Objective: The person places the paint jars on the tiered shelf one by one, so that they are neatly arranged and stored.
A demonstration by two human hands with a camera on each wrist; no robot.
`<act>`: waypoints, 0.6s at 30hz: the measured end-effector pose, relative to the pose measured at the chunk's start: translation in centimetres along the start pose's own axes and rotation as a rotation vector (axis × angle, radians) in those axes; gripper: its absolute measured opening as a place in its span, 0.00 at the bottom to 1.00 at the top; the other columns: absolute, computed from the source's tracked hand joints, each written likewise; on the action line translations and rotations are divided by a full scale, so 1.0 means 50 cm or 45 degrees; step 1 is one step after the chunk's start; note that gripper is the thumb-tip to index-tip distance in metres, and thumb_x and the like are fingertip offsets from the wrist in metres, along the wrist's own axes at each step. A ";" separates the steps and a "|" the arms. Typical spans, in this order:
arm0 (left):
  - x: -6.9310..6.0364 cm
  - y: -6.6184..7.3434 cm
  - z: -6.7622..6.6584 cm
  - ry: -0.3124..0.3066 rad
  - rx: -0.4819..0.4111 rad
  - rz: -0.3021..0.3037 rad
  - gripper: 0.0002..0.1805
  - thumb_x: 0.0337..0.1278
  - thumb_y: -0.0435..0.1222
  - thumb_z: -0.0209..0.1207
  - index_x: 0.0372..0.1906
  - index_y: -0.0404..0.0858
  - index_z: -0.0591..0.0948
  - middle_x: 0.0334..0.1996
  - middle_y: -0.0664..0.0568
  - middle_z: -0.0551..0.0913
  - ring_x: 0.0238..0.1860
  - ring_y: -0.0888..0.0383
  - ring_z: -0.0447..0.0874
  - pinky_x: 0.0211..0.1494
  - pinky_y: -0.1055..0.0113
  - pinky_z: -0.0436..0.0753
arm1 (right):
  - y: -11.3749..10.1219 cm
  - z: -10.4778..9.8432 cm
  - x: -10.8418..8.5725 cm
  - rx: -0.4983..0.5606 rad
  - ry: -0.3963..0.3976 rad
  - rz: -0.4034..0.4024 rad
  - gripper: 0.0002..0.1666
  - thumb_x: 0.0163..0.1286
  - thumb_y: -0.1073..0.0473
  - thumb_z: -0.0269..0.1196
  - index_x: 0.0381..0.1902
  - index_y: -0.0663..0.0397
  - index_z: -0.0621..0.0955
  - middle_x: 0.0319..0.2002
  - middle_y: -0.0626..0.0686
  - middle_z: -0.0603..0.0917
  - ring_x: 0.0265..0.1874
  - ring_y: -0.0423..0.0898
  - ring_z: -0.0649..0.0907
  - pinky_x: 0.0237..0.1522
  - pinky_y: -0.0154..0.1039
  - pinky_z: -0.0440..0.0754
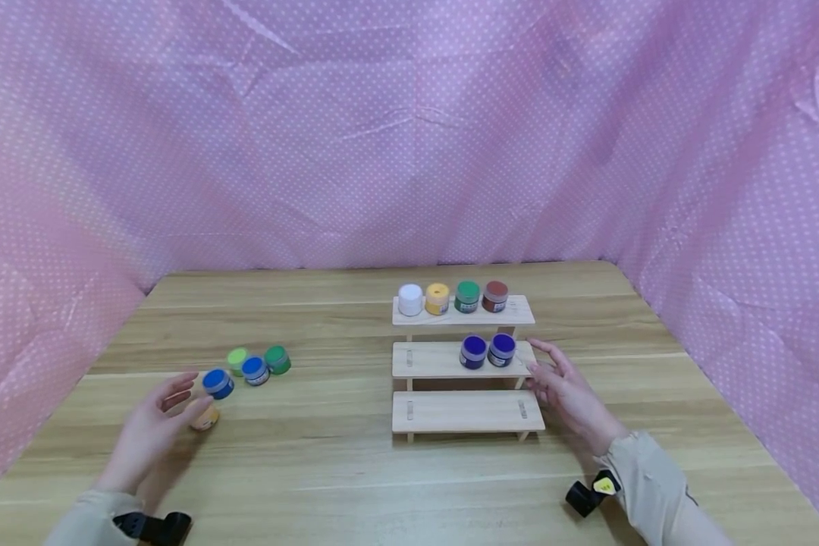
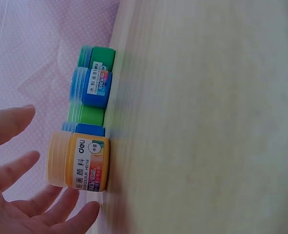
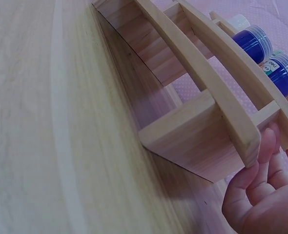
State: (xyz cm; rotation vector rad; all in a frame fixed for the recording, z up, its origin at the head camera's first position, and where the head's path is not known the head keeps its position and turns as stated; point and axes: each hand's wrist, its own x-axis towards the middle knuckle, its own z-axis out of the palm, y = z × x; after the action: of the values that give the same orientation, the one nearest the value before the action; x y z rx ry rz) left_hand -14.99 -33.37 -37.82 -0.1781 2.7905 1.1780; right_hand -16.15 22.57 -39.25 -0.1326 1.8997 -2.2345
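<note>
With the left hand [image 1: 152,421] spread beside the orange jar [image 2: 90,163], at nine o'clock from the rack [image 1: 464,413], overreach could topple the adjacent blue jar [image 1: 218,385], while pushing by the right hand [image 1: 569,394], loosely bent at three o'clock, could displace the rack.

Wood tbl [image 1: 314,470], 5 jars [image 1: 255,371], shelf [image 1: 464,411] (3-tier)

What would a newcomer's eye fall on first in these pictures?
Probably the wooden stand, right of centre in the head view, with six paint jars on its two upper shelves. Next, the pink dotted cloth behind the table, then the left hand by a yellow-orange jar near four other jars.
</note>
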 end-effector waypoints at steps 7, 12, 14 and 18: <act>-0.001 0.003 0.004 -0.024 0.033 0.023 0.38 0.65 0.48 0.55 0.68 0.26 0.58 0.64 0.24 0.61 0.61 0.30 0.64 0.47 0.73 0.81 | 0.000 0.000 0.000 -0.008 0.012 0.003 0.21 0.72 0.64 0.52 0.52 0.27 0.69 0.32 0.40 0.83 0.29 0.35 0.79 0.33 0.25 0.78; 0.001 0.006 0.007 -0.067 0.022 -0.020 0.39 0.65 0.48 0.54 0.69 0.26 0.57 0.65 0.24 0.59 0.63 0.28 0.61 0.61 0.44 0.71 | -0.001 0.001 0.001 -0.027 0.015 0.010 0.21 0.72 0.63 0.52 0.53 0.28 0.69 0.32 0.39 0.83 0.30 0.35 0.79 0.34 0.25 0.79; 0.002 0.007 0.008 -0.079 0.021 -0.037 0.39 0.65 0.48 0.54 0.69 0.26 0.56 0.65 0.23 0.58 0.63 0.27 0.61 0.62 0.40 0.69 | 0.000 0.000 0.001 -0.025 0.013 0.007 0.21 0.72 0.63 0.52 0.53 0.27 0.69 0.32 0.40 0.83 0.29 0.35 0.79 0.33 0.25 0.78; 0.005 0.005 0.009 -0.090 0.029 -0.058 0.38 0.65 0.46 0.54 0.69 0.26 0.56 0.65 0.23 0.58 0.63 0.27 0.60 0.62 0.40 0.70 | 0.002 0.000 0.001 -0.015 0.010 0.002 0.21 0.72 0.63 0.52 0.53 0.27 0.69 0.32 0.40 0.83 0.29 0.35 0.79 0.32 0.25 0.78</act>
State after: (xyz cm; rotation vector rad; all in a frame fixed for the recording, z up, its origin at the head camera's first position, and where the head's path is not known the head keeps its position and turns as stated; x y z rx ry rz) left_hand -15.27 -32.88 -37.99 -0.1929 2.7231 1.1196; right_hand -16.19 22.55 -39.35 -0.1243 1.9168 -2.2263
